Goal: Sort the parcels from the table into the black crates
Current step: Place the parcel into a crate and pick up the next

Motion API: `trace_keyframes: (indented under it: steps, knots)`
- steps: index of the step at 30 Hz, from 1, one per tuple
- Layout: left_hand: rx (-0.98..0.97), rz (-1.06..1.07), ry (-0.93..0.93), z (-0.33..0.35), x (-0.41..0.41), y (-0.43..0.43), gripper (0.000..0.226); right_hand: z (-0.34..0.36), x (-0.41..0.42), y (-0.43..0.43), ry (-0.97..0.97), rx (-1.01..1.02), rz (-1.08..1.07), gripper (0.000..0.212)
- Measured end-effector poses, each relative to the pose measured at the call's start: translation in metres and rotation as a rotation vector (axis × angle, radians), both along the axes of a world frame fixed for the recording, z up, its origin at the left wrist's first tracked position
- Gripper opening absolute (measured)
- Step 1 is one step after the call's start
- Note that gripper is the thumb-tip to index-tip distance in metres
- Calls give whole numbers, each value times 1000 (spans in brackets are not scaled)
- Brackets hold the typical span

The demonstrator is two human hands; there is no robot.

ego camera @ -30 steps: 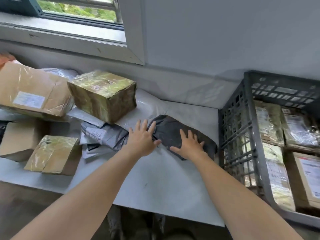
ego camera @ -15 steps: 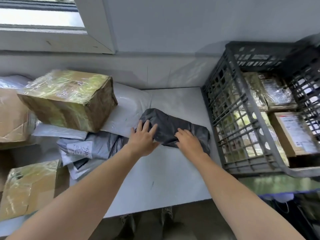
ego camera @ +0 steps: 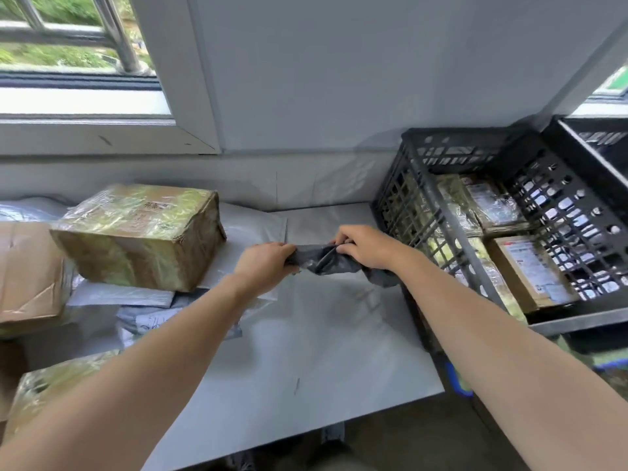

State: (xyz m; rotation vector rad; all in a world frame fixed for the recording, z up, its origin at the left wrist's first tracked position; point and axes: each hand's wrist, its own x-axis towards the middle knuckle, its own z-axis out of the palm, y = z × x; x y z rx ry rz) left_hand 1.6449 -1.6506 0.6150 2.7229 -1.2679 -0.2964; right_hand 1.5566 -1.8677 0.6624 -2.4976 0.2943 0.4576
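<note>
Both hands hold one dark bag (ego camera: 326, 261) just above the table (ego camera: 333, 338), near the black crate (ego camera: 452, 229). The left hand (ego camera: 263, 266) pinches one end and the right hand (ego camera: 365, 246) squeezes the other. The bag looks soft, floppy and light, and it sags in the middle. It may be slippery plastic, but that is hard to tell. Holding both ends should keep it from drooping.

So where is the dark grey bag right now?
In the head view the dark grey bag sits mid-frame, bunched between the left hand and right hand, over the white table, just left of the black crate.
</note>
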Motion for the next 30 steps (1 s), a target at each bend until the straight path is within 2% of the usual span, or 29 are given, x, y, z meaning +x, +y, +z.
trace_keyframes:
  steps: [3, 7, 10, 12, 18, 25, 27, 30]
  knots:
    - [-36, 59, -45, 27, 10, 3, 28, 32, 16, 3, 32, -75, 108, 13]
    - [-41, 173, -37, 56, 22, 9, 25, 66, 27, 15, -17, -26, 146, 35]
    - [-76, 251, -2, 73, 29, 12, 27, 78, 34, 22, -24, -89, 244, 41]
    - [-106, 287, 37, 84, 31, 14, 31, 81, 41, 24, -32, -136, 272, 40]
    - [-231, 321, 146, 104, 36, 24, 35, 94, 55, 25, -91, 2, 229, 23]
    - [-287, 227, 380, 116, 33, 29, 18, 116, 72, 39, -155, -144, 376, 17]
    - [-360, 248, 398, 115, 32, 27, 16, 119, 78, 47, -279, -221, 390, 21]
    - [-545, 380, 434, 111, 27, 26, 15, 116, 87, 53, -547, -547, 356, 43]
